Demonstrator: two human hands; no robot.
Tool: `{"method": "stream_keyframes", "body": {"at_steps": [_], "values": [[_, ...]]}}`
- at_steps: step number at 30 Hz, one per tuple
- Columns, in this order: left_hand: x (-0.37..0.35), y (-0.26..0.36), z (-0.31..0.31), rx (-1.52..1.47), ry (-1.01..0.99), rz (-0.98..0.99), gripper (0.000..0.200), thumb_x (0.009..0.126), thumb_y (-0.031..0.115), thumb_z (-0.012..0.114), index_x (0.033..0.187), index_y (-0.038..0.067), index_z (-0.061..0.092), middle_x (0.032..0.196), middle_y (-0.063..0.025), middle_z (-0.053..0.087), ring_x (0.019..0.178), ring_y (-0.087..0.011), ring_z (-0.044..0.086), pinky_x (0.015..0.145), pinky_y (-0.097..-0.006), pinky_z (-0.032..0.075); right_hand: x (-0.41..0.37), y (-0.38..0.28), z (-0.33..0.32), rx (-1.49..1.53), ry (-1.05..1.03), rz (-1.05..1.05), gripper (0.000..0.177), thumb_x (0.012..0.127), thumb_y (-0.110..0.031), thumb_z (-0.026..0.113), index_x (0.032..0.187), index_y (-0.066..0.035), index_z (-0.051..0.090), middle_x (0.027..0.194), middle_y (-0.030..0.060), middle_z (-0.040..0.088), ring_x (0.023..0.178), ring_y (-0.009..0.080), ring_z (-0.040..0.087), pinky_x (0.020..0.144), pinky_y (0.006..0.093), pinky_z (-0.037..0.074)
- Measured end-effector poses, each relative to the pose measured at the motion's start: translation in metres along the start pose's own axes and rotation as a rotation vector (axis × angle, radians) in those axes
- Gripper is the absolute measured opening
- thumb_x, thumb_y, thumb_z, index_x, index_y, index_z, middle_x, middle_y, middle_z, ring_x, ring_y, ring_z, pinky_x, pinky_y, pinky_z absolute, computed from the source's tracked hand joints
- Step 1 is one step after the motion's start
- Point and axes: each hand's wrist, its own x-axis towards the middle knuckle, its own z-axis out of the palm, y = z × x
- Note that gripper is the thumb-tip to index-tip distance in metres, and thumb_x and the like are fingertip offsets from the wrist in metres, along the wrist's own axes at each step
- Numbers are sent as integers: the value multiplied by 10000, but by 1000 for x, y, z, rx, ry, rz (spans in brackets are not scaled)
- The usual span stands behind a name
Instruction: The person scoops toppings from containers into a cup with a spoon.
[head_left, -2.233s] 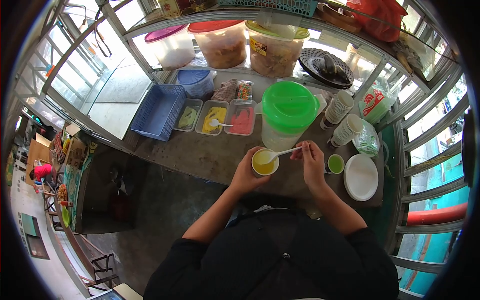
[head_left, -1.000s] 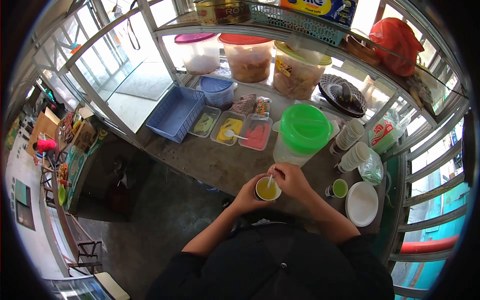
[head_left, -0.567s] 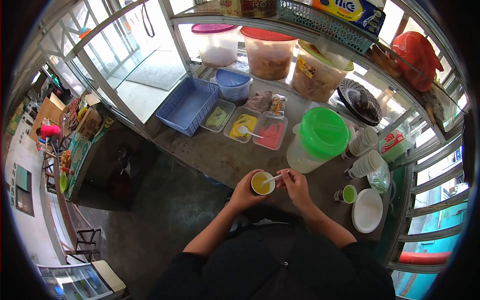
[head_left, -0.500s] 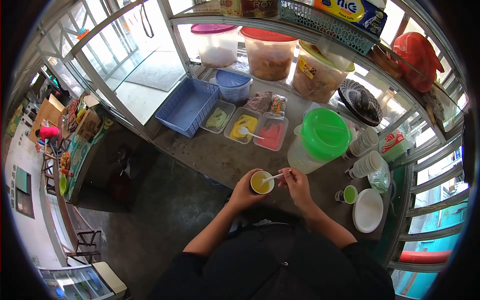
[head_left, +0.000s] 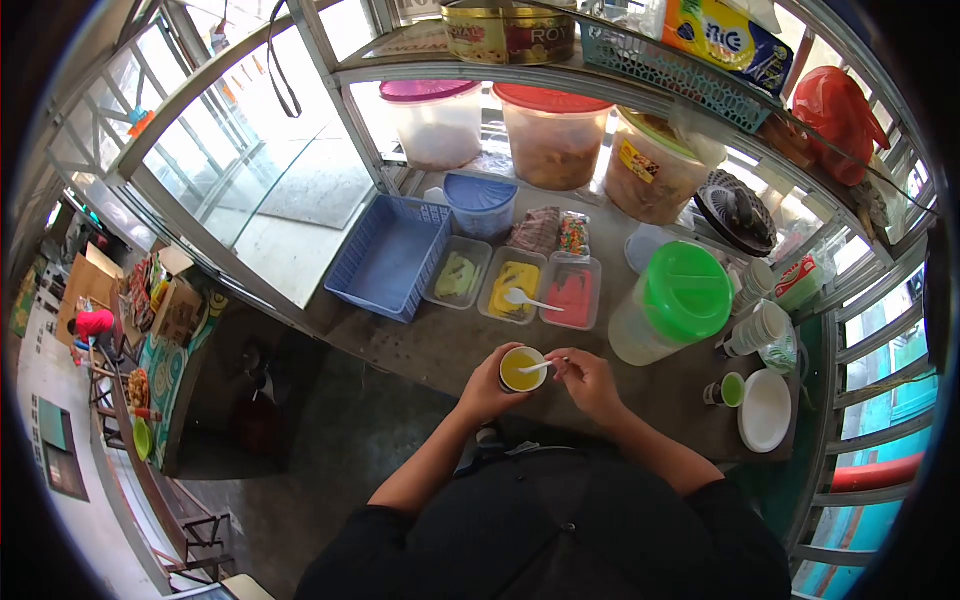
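My left hand [head_left: 487,388] is wrapped round a paper cup [head_left: 508,383] of yellow liquid [head_left: 517,372]. Pinched in my right hand [head_left: 590,382] is the handle of a white plastic spoon [head_left: 536,367], whose bowl end dips into the liquid. Beyond my hands stand open plastic tubs: one with green contents [head_left: 458,275], one with yellow [head_left: 514,288] and one with pink [head_left: 571,296]. Another white spoon [head_left: 520,298] lies across the yellow and pink tubs. To the right is a clear pitcher with a green lid [head_left: 686,290].
A blue basket [head_left: 388,255] sits at the counter's left. On the right are stacked paper cups [head_left: 757,327], a cup of green liquid [head_left: 730,390] and white plates [head_left: 765,412]. Large lidded tubs [head_left: 553,135] line the back under a shelf. A person in red [head_left: 93,324] is far left.
The view has shifted, so the counter things appear lower and further right. The spoon still sits in the cup, its angle now flatter. Both hands keep their holds.
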Motion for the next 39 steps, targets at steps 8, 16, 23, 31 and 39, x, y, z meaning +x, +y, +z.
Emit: {"method": "stream_keyframes", "body": {"at_steps": [8, 16, 23, 31, 39], "values": [[13, -67, -68, -27, -22, 53, 778, 683, 174, 862, 1369, 62, 513, 1251, -143, 658, 1197, -277, 643, 1009, -374, 500, 50, 15, 64, 206, -2, 15, 262, 1005, -241, 666, 1199, -65, 681, 964, 51, 677, 830, 87, 623, 709, 261, 519], [24, -103, -96, -115, -26, 4, 817, 689, 218, 911, 1378, 47, 506, 1269, -122, 652, 1212, -232, 623, 1032, -360, 480, 104, 123, 41, -453, 554, -52, 281, 930, -257, 694, 1149, -88, 646, 975, 89, 628, 892, 261, 647, 842, 382, 538], [32, -137, -90, 27, 2, 137, 860, 667, 202, 941, 1395, 53, 507, 1339, -146, 602, 1274, -309, 569, 1078, -407, 453, 129, 105, 8, -650, 12, 208, 316, 878, -285, 734, 1121, -89, 687, 994, 137, 746, 934, 306, 729, 829, 430, 562], [28, -141, -91, 91, 5, 102, 833, 675, 204, 940, 1385, 65, 528, 1354, -135, 603, 1285, -311, 566, 1075, -407, 460, 150, 122, 21, -668, 105, 114, 159, 833, -200, 759, 940, -84, 781, 861, 138, 752, 841, 301, 741, 767, 412, 571], [21, -143, -91, 129, 62, 34, 826, 691, 236, 930, 1396, 71, 533, 1345, -144, 615, 1285, -319, 571, 1065, -407, 468, 140, 106, 48, -738, 465, 147, 142, 846, -206, 748, 917, -87, 784, 822, 142, 738, 806, 341, 724, 749, 439, 565]]}}
